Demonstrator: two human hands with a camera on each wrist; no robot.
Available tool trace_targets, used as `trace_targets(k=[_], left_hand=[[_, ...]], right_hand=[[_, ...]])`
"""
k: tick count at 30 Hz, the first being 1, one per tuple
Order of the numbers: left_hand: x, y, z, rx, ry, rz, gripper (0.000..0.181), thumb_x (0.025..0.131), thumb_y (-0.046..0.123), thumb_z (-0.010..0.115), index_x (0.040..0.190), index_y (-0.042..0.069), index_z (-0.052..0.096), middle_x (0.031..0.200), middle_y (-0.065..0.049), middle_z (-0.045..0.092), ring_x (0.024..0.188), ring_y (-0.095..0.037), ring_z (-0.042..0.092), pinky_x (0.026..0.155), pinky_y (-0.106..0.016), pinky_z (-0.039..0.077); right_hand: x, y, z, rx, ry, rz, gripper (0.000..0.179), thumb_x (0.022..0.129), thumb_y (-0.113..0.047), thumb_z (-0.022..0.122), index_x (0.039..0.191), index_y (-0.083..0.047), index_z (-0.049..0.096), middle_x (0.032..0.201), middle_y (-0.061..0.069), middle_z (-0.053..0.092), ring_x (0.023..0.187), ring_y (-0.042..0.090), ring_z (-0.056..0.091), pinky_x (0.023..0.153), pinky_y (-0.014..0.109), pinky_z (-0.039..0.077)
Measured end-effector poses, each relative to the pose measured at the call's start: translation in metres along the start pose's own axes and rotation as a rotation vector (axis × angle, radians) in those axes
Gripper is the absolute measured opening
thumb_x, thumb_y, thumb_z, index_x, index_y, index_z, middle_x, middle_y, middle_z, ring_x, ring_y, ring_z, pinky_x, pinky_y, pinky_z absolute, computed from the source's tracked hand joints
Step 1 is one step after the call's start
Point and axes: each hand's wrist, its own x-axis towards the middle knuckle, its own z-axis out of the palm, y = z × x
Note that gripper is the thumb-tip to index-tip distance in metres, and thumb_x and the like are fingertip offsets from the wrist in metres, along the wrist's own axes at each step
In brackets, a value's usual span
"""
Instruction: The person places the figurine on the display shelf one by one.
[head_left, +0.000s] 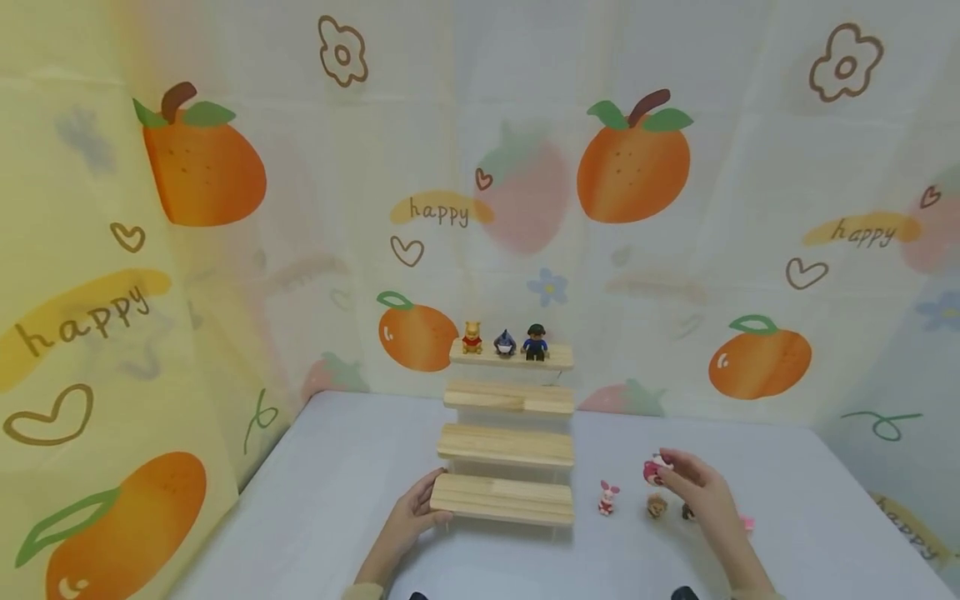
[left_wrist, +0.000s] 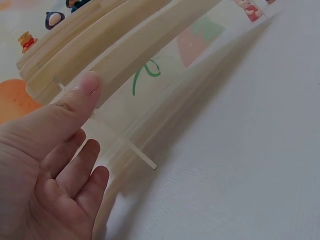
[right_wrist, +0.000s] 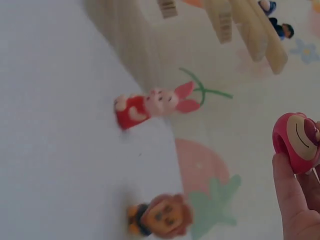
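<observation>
In the head view my left hand [head_left: 411, 515] grips the left end of the lowest step of a wooden stepped shelf [head_left: 502, 500]. Its thumb lies on the step's edge in the left wrist view, the other fingers bent below. To the right, my right hand [head_left: 699, 486] pinches a pink bear figurine [right_wrist: 296, 142], raised over the table. A piglet figurine [head_left: 607, 498] in red stands between the shelf and that hand. Below the held toy is a lion figurine [head_left: 657, 506]; a dark figurine [head_left: 687, 512] is partly hidden by the hand.
On the top step stand a yellow bear figurine [head_left: 472, 338], a blue-grey donkey figurine [head_left: 505, 342] and a figure in a dark cap [head_left: 536, 342]. A pink item [head_left: 747, 523] shows beside the right wrist. Fruit-printed cloth [head_left: 517, 267] hangs behind the white table [head_left: 300, 492].
</observation>
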Motion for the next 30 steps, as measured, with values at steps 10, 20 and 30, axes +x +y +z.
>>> trace_targets(k=[10,20,30], left_hand=[[-0.01,0.001,-0.002,-0.013,-0.012,-0.006,0.076,0.075,0.01,0.071,0.134,-0.01,0.028,0.135,-0.027,0.03,0.12,-0.036,0.037,0.094,-0.025,0.038],[-0.015,-0.004,-0.001,-0.023,-0.019,-0.029,0.076,0.076,0.012,0.071,0.134,-0.009,0.027,0.135,-0.027,0.031,0.119,-0.034,0.038,0.093,-0.024,0.039],[-0.003,0.003,0.0,-0.038,-0.029,-0.02,0.076,0.076,0.013,0.071,0.135,-0.007,0.027,0.136,-0.026,0.031,0.119,-0.035,0.038,0.093,-0.024,0.039]], right_hand=[[0.059,-0.072,0.039,0.143,-0.119,-0.157,0.042,0.088,-0.021,0.059,0.12,0.004,0.049,0.11,0.018,0.055,0.089,0.011,0.056,0.081,0.021,0.047],[0.125,-0.07,0.072,0.346,-0.179,-0.277,0.046,0.081,-0.021,0.067,0.116,0.005,0.053,0.105,0.018,0.057,0.092,0.024,0.057,0.085,0.034,0.048],[0.13,-0.111,0.094,0.211,0.006,-0.158,0.036,0.085,-0.012,0.063,0.116,0.004,0.056,0.113,0.018,0.057,0.107,0.028,0.048,0.095,0.041,0.039]])
